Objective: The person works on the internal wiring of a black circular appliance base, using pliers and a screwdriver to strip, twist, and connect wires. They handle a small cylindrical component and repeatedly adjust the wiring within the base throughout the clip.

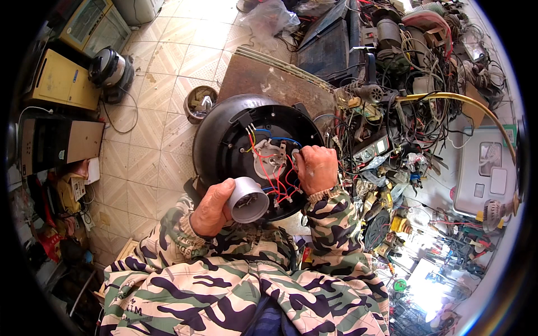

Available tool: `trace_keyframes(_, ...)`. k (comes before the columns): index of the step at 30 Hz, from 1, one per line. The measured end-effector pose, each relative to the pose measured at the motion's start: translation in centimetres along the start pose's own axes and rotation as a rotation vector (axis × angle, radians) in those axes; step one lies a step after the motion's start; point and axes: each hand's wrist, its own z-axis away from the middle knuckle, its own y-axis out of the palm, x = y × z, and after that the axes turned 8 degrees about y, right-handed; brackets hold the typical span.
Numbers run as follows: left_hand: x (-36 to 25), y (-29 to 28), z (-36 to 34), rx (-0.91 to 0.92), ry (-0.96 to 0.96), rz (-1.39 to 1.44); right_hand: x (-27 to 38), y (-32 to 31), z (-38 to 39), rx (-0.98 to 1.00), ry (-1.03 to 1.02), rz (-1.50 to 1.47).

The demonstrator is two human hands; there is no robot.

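A black round appliance base [210, 140], like that of an electric cooker, lies with its underside open in front of me. Red, blue and yellow-green wires [269, 176] run inside it around a pale metal fitting [269, 159] in the middle. My left hand [213, 208] is closed around a grey cylindrical cup-like part [249, 200], whose open end faces up over the near rim. My right hand [318, 169] reaches into the base at its right side with fingers bent together. What those fingers hold is hidden.
The base rests on a worn brown board [269, 84]. A small bin [200, 103] stands on the tiled floor beyond it. Tangled cables, tools and a multimeter [374, 148] crowd the right side. A lamp on a yellow gooseneck [448, 96] arches there. An electric pressure cooker [110, 70] stands far left.
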Motion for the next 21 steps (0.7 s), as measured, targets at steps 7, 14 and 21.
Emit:
trace_keyframes(7, 0.15, -0.05, -0.06, 0.001, 0.016, -0.007, -0.14, -0.02, -0.03, -0.045, -0.014, -0.039)
trace_keyframes(14, 0.26, -0.07, -0.06, -0.007, 0.014, -0.006, 0.2, 0.59, -0.15, -0.071, -0.027, 0.042)
trace_keyframes(21, -0.08, 0.47, -0.02, -0.013, 0.027, -0.026, 0.07, 0.67, -0.22, -0.081, -0.049, 0.114)
